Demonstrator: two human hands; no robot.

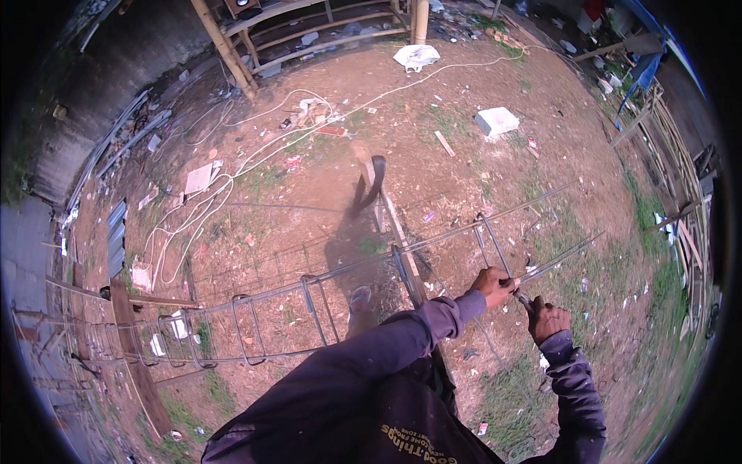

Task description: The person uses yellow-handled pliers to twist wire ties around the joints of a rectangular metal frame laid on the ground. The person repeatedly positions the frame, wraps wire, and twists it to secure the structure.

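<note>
A long rebar cage (363, 267) stretches across from left to right in front of me, its steel bars ringed by several square stirrups (318, 309). At its right part, my left hand (495, 288) is closed around the near bar beside a stirrup (496, 246). Close by, my right hand (550, 319) grips a short dark metal hand tool (525, 298), whose tip meets the bar next to my left fingers. Most of the tool is hidden in the fist, so its exact kind does not show. Bar ends (568, 254) stick out beyond both hands.
Wooden beams (137, 375) lie under the cage at left and middle; a dark curved strip (377, 179) hangs at the middle one. A pale hose (286, 143) winds over the dirt. A white block (496, 121), a bamboo frame (224, 50) and stacked poles (671, 147) stand farther out.
</note>
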